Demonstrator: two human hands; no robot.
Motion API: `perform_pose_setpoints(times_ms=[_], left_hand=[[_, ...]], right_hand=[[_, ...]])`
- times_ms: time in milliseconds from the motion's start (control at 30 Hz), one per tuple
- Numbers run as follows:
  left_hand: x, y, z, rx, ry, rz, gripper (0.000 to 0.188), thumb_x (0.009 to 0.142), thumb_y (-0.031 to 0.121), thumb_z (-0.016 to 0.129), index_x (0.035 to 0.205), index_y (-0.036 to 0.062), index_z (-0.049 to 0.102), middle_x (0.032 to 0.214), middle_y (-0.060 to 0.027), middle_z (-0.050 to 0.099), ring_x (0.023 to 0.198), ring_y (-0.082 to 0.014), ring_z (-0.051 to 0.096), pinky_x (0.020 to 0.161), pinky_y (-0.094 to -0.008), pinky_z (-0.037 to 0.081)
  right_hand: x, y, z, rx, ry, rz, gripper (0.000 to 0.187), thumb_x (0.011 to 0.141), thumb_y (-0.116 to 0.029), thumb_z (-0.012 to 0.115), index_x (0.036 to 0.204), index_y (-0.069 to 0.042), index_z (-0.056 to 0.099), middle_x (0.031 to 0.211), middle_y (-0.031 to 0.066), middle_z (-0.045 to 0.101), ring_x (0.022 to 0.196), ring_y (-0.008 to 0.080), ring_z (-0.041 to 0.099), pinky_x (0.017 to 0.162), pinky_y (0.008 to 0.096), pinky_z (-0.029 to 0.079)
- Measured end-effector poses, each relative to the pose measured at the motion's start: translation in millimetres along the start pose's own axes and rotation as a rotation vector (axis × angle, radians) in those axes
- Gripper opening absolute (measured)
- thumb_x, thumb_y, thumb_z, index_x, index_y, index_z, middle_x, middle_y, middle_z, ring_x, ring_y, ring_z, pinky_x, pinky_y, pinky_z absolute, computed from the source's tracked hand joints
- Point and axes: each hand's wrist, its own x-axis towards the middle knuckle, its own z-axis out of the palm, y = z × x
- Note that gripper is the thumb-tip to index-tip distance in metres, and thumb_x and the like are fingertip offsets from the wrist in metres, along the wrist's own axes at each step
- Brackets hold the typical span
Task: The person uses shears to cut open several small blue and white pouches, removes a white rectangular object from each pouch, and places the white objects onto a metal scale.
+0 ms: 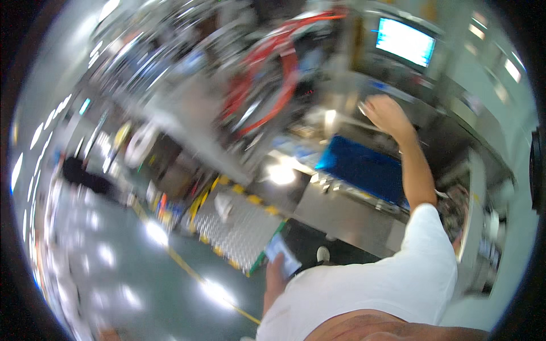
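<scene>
Low in front of my body, my left hand [276, 271] grips a pale blue and white packet [282, 254], soft or flat in shape. My right arm reaches far forward and to the right. At its end, my right hand [388, 113] is closed, fingers curled, over the grey machine front below a lit screen [405, 42]. A small bright spot shows at its fingertips, too blurred to name. A blue conveyor belt [361, 169] lies beneath my right forearm.
Large red curved machine parts [272, 74] stand at the left of the screen. A metal step plate [236, 230] with yellow-black edging lies on the floor. A white roll [141, 145] and a dark-clothed person [85, 175] are farther left. A yellow line [187, 270] crosses the green floor.
</scene>
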Motion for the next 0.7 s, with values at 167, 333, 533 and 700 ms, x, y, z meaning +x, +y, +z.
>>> perform_pose_setpoints(times_ms=[167, 333, 533, 700], left_hand=[[8, -15, -74, -0.190, 0.114, 0.151, 0.032, 0.099, 0.031, 0.068, 0.119, 0.0070, 0.064, 0.103, -0.0036, 0.068, 0.092, -0.0167, 0.066, 0.085, -0.0366, 0.054], [-53, 0, -136, -0.290, 0.252, 0.442, 0.036, 0.102, 0.031, 0.066, 0.126, 0.0060, 0.060, 0.111, -0.0049, 0.068, 0.099, -0.0164, 0.066, 0.088, -0.0357, 0.054], [-130, 7, -283, -0.379, 0.507, 0.760, 0.034, 0.104, 0.026, 0.063, 0.129, 0.0038, 0.057, 0.115, -0.0076, 0.066, 0.103, -0.0174, 0.064, 0.089, -0.0355, 0.053], [-202, 32, -395, -0.441, 0.645, 0.772, 0.035, 0.101, 0.020, 0.067, 0.129, 0.0041, 0.055, 0.115, -0.0084, 0.066, 0.103, -0.0207, 0.067, 0.089, -0.0373, 0.057]], right_hand=[[-83, -173, 75, 0.507, -0.969, -0.439, 0.023, 0.098, -0.021, 0.063, 0.108, -0.002, 0.072, 0.078, 0.0073, 0.072, 0.070, 0.0148, 0.069, 0.066, 0.0290, 0.054], [-208, -359, 173, 0.818, -1.529, -0.735, 0.040, 0.101, -0.037, 0.066, 0.115, 0.000, 0.067, 0.084, 0.0042, 0.074, 0.073, 0.0130, 0.071, 0.065, 0.0276, 0.055], [-313, -551, 210, 1.082, -1.693, -0.513, 0.037, 0.104, -0.037, 0.062, 0.092, -0.003, 0.070, 0.074, 0.0012, 0.069, 0.058, 0.0060, 0.060, 0.051, 0.0229, 0.046], [-378, -699, 235, 1.182, -1.774, -0.596, 0.035, 0.104, -0.035, 0.063, 0.088, -0.005, 0.071, 0.066, -0.0020, 0.062, 0.054, 0.0045, 0.053, 0.050, 0.0226, 0.044]])
